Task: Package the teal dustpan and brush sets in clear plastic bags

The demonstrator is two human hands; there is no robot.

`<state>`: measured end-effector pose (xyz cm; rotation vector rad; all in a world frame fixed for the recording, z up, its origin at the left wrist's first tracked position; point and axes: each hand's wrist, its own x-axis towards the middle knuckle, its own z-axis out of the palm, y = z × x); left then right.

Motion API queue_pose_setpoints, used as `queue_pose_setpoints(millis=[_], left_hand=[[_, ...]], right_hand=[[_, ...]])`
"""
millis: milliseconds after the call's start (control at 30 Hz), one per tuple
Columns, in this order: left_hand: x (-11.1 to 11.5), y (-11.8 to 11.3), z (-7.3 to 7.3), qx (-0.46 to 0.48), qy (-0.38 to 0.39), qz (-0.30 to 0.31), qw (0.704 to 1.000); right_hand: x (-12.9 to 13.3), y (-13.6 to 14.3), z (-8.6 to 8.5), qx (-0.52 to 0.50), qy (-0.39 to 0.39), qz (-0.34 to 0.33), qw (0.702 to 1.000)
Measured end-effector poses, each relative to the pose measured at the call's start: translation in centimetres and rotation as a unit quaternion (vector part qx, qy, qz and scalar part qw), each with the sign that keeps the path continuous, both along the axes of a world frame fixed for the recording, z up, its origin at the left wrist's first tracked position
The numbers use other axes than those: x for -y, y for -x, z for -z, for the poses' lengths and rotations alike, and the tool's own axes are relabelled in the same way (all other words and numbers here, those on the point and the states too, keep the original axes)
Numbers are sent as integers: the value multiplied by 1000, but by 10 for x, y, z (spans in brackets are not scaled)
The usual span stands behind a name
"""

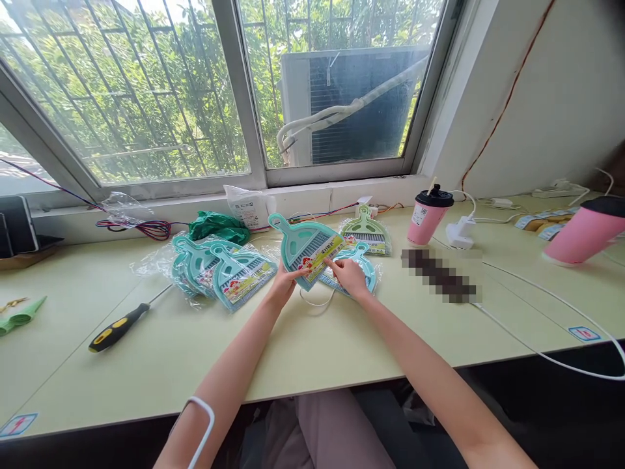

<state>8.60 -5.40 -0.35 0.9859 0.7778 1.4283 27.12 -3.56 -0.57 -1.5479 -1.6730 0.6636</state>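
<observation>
A teal mini dustpan and brush set (pixel 303 244) with a yellow printed label is held up, tilted, above the table. My left hand (pixel 283 283) is closed on its lower left edge, thumb across the front. My right hand (pixel 349 275) is curled, with its fingertips at the label's right edge. Behind that hand lies another teal dustpan set (pixel 365 264), partly hidden. Several more teal sets in clear plastic (pixel 244 277) overlap to the left. A green dustpan set (pixel 366 231) lies further back, near the wall.
A screwdriver (pixel 120 327) lies on the table (pixel 161 371) at left. Green plastic (pixel 217 227) and a clear bag (pixel 248 207) are by the sill. A pink cup (pixel 427 218), white charger (pixel 460 231), cables and another pink cup (pixel 588 229) stand at right. A blurred dark patch covers something.
</observation>
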Motion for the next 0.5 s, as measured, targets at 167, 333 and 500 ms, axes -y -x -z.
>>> queue_pose_setpoints(millis=[167, 333, 500], left_hand=[[0, -1, 0, 3, 5, 15, 1000], [2, -3, -1, 1, 2, 22, 1000], [3, -2, -4, 5, 5, 21, 1000]], right_hand=[[0, 1, 2, -34, 22, 13, 999], [-2, 1, 1, -72, 3, 0, 997], [-5, 3, 3, -218, 1, -90, 972]])
